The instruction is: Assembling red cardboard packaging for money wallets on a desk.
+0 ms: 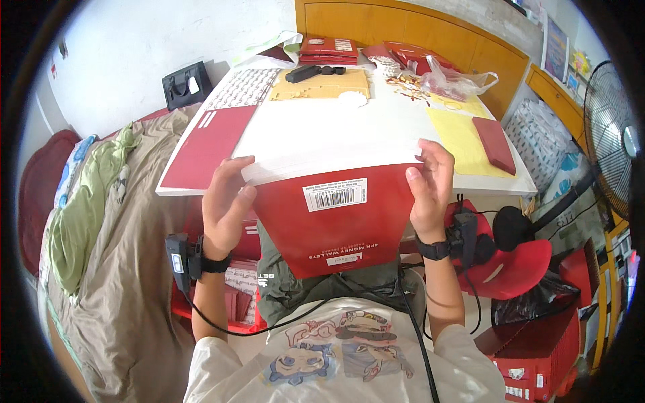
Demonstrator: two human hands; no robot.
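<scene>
Between my two hands, tilted above my lap at the table's near edge, is a stack of red printed cards (309, 232) with a white barcode label. Its pale upper edge looks thick, like many sheets together. My left hand (227, 205) grips its left edge, thumb and fingers bent around the corner. At the opposite edge, my right hand (431, 191) holds on with the thumb against the red face. Past the stack, a flat red sheet (208, 146) lies on the left of the white table (336, 131). A dark red packet (494, 144) rests on a yellow sheet (458, 138) to the right.
Farther back are a cardboard piece (319, 87) with a black object (312, 72), a patterned white sheet (238, 87), small loose pieces (410, 88) and a clear plastic bag (460, 80). A red stool (514, 265) and a fan (611, 138) stand at right; a cloth-covered bed (121, 269) is left.
</scene>
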